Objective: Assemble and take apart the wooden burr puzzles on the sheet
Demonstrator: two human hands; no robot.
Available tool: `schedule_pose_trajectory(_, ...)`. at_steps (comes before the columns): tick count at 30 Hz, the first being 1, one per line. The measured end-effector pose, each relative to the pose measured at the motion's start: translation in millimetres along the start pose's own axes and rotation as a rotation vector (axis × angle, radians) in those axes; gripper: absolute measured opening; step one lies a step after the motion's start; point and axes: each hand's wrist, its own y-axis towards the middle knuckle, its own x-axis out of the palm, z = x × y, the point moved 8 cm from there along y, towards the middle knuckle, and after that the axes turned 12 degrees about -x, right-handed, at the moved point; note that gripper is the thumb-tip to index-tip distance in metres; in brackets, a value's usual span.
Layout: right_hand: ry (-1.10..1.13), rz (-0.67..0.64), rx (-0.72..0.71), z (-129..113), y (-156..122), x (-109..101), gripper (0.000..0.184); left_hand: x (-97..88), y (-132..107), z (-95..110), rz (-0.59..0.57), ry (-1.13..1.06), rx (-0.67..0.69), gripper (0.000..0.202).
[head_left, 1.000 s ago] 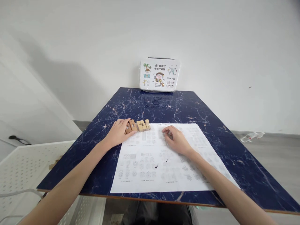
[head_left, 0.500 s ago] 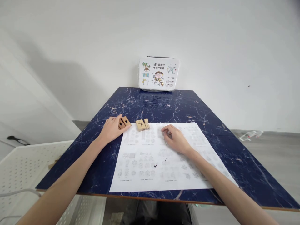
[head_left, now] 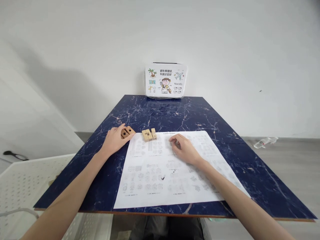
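My left hand is closed around brown wooden puzzle pieces with dark square openings, at the upper left corner of a printed sheet. Its thumb lies along their near side, and the fingers reach over the far side. Just to the right, a pale wooden block puzzle of several notched pieces sits on the sheet's top edge, touched by neither hand. On the upper middle of the paper rests my right hand, its fingers loosely bent, with a gap between thumb and fingers and nothing visible in it.
The blue marbled table bears all this. At its far edge a white case with cartoon prints leans against the wall. A white perforated basket stands at the lower left, and clear plastic packaging lies on the floor at right.
The camera view has tilted and shifted slightly, so everything appears a little displaced. Both hands keep their places relative to the pieces and the sheet.
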Motion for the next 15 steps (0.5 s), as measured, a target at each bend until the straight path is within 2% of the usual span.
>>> schedule_pose_trajectory(4, 0.014, 0.025, -0.007, -3.0, 1.5, -3.0, 0.02, -8.6, -5.6, 7.3, 0.03, 0.022, -0.012, 0.089)
schedule_pose_trajectory(8, 0.025, 0.074, -0.005, -4.8, 2.9, -9.7, 0.021, -23.1, -26.9, 27.7, 0.153, 0.027, 0.029, 0.08)
schedule_pose_trajectory(11, 0.038, 0.127, 0.008, -2.2, 3.8, -14.4, 0.022, -21.9, -53.3, 52.4, 0.171, 0.005, 0.127, 0.073)
schedule_pose_trajectory(15, 0.059, 0.179, 0.047, 5.3, 4.9, -17.9, 0.022, -3.3, -86.8, 98.4, 0.08, -0.062, 0.268, 0.075)
